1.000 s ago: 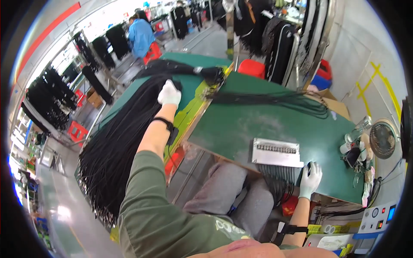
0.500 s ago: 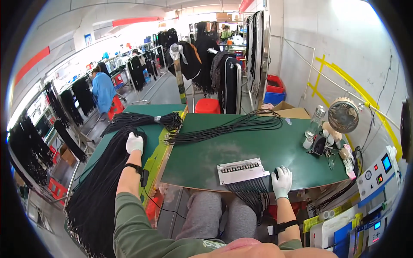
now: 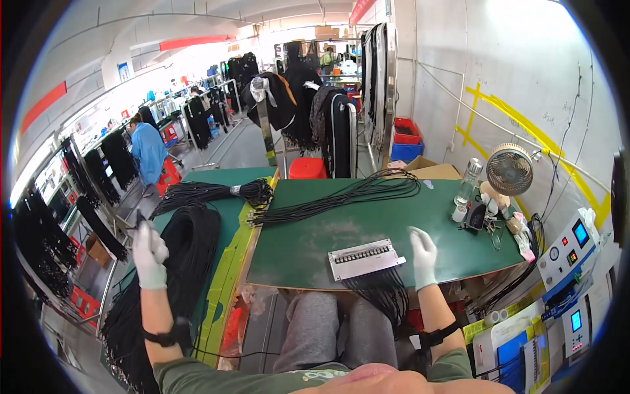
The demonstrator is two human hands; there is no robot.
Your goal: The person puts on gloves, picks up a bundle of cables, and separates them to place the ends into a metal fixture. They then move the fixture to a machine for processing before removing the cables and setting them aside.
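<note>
My left hand (image 3: pixel 149 259), in a white glove, is raised over the left side of a large heap of black cables (image 3: pixel 190 246). Its fingers are closed on a thin dark piece that sticks up past the fingertips and looks like a black cable. My right hand (image 3: pixel 424 259), also gloved, hovers above the table's front edge with fingers stretched upward and nothing visible in them. Left of it lies a white metal fixture (image 3: pixel 367 261) with a row of dark slots. Black cables (image 3: pixel 380 292) hang from its near side over the edge.
A tied cable bundle (image 3: pixel 252 192) and a looped one (image 3: pixel 341 198) lie farther back on the green table (image 3: pixel 315 246). A fan (image 3: pixel 510 169), a bottle (image 3: pixel 468 180) and small items stand at right. Control boxes (image 3: pixel 567 246) are beside the table. A person in blue (image 3: pixel 149 154) is far left.
My left hand has lifted off the cable heap and moved left and toward me, with a dark piece at its fingertips. My right hand has risen from the table beside the fixture.
</note>
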